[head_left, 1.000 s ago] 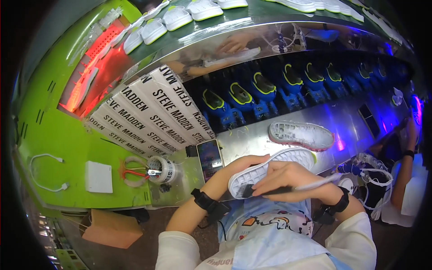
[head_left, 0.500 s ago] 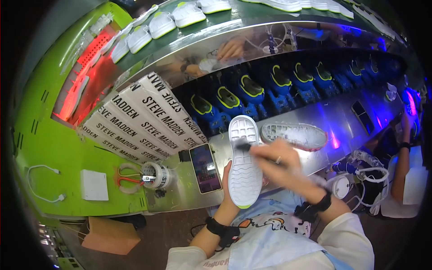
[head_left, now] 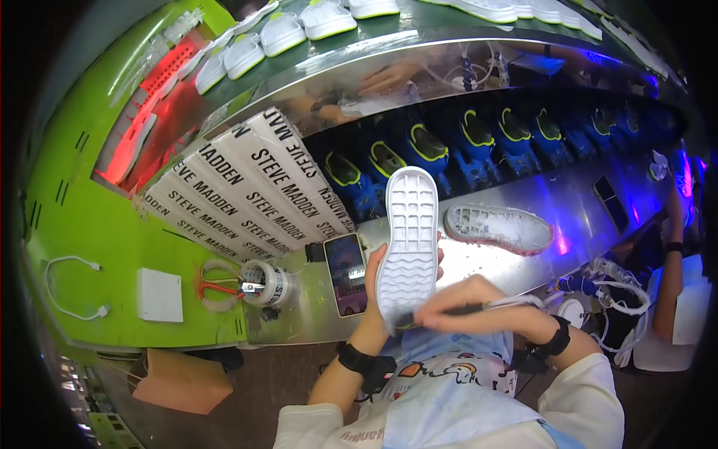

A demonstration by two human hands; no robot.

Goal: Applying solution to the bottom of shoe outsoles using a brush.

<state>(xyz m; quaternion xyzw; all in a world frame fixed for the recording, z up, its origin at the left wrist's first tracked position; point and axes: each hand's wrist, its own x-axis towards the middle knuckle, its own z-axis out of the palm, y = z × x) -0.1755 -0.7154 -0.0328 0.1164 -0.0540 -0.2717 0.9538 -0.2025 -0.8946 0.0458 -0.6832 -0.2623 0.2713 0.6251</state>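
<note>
Left hand (head_left: pixel 378 288) is closed round the shoe (head_left: pixel 408 243) from behind, sole up, toe at 12 o'clock. Right hand (head_left: pixel 467 303) pinches a brush (head_left: pixel 479 307) at its heel. Shoe likely light, flexible; best held mid-sole. Second shoe (head_left: pixel 497 228) lies at 2 o'clock.

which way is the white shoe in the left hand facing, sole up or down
Sole up: the white shoe shows its grooved tread to the camera, left hand gripping its heel end while the right hand works a tool there.
</note>
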